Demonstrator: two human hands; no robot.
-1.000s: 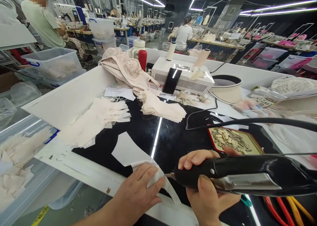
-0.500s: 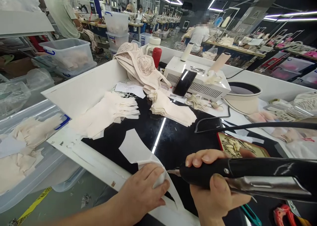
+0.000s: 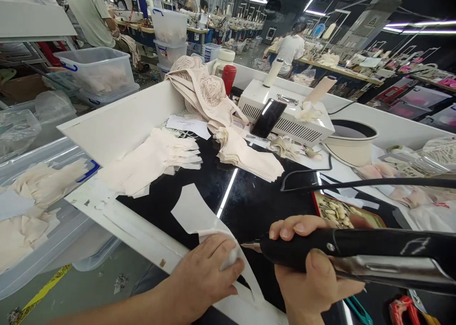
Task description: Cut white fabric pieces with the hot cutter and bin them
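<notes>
My left hand presses on a curved pale fabric piece at the front edge of the black tabletop, with thumb and fingers closed round a small whitish object that I cannot make out. My right hand is wrapped round a black handheld tool with a metal lever; its thin metal tip points left, close beside the fabric's curved edge. Behind them lie two stacks of cream fabric pieces, one at the left and one in the middle.
A white box carries a phone and thread cones. A red-rimmed tray holds small pieces. A cable crosses at right. Red-handled pliers lie front right. A plastic bin stands left. Two people are further back.
The view has shifted slightly. Both hands, the fabric piece and the tool keep nearly the same places, with the tool's tip still beside the fabric edge.
</notes>
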